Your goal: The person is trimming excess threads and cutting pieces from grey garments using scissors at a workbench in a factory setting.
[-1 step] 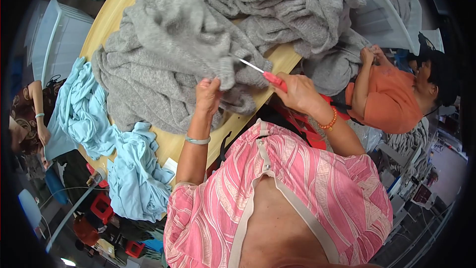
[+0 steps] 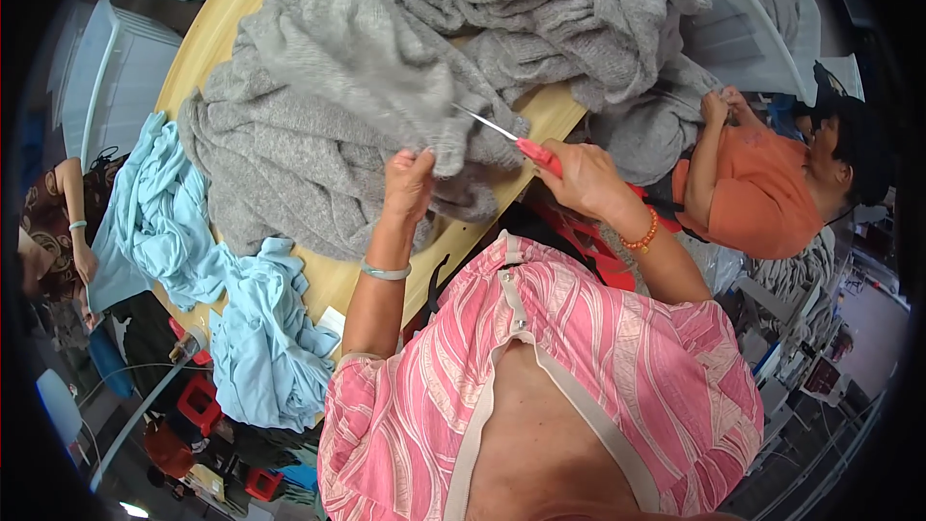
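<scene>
A heap of grey knitted garments [image 2: 289, 154] covers much of the round wooden table in front of me. My left hand [image 2: 410, 183] pinches the near edge of a grey knitted garment [image 2: 347, 58], which is smeared by motion. In my right hand [image 2: 588, 181] is a pair of scissors [image 2: 538, 156] with red handles and narrow metal blades. The blades point up and left, their tips against the garment a little beyond my left fingers. Whether the blades are spread cannot be made out.
More grey knitwear [image 2: 550, 0] lies at the far side. Light blue garments [image 2: 260, 328] hang over the table's [image 2: 188, 63] left edge. A person in orange [image 2: 752, 193] handles grey cloth at right; another person's arm [image 2: 72, 203] shows at left. Pale plastic bins [image 2: 743, 29] stand around.
My right hand and the scissors have shifted very slightly to the right. My left hand has moved a touch right, and the garment's folds have changed shape a little.
</scene>
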Motion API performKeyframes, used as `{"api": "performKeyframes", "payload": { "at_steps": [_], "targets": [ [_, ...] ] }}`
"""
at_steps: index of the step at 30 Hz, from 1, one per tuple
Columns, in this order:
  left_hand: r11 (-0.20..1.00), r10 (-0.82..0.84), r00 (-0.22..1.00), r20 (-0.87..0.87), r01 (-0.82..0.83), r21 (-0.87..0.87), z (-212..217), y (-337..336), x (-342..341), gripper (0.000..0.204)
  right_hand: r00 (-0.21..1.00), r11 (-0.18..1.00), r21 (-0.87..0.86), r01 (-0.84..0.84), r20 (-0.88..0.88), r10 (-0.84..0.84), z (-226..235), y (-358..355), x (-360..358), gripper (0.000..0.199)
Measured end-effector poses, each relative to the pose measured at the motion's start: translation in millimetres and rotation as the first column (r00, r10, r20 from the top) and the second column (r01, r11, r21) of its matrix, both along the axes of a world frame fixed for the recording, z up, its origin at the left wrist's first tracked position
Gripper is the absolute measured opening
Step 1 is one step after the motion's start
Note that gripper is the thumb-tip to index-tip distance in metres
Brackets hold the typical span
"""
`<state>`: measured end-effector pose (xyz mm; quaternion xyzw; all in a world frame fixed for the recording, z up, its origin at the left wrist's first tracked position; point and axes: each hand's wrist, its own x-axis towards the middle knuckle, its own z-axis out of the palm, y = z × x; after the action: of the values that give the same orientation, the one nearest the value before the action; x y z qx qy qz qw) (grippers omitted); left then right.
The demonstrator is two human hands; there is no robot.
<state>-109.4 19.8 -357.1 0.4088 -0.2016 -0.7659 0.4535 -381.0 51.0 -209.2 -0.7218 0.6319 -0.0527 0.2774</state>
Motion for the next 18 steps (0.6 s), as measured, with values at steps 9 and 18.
{"api": "performKeyframes", "payload": {
  "at_steps": [9, 18],
  "targets": [
    [0.992, 0.063, 0.917, 0.393, -0.016, -0.122, -21, -7, -7, 0.014, 0.980, 0.963, 0.189, -0.195, -0.004, 0.199, 2, 24, -15, 0.024],
    [0.373, 0.479, 0.106, 0.871, 0.874, -0.311, 27, -14, -63, 0.014, 0.965, 0.965, 0.021, 0.260, 0.025, -0.260, -26, 30, -54, 0.029]
  ]
}}
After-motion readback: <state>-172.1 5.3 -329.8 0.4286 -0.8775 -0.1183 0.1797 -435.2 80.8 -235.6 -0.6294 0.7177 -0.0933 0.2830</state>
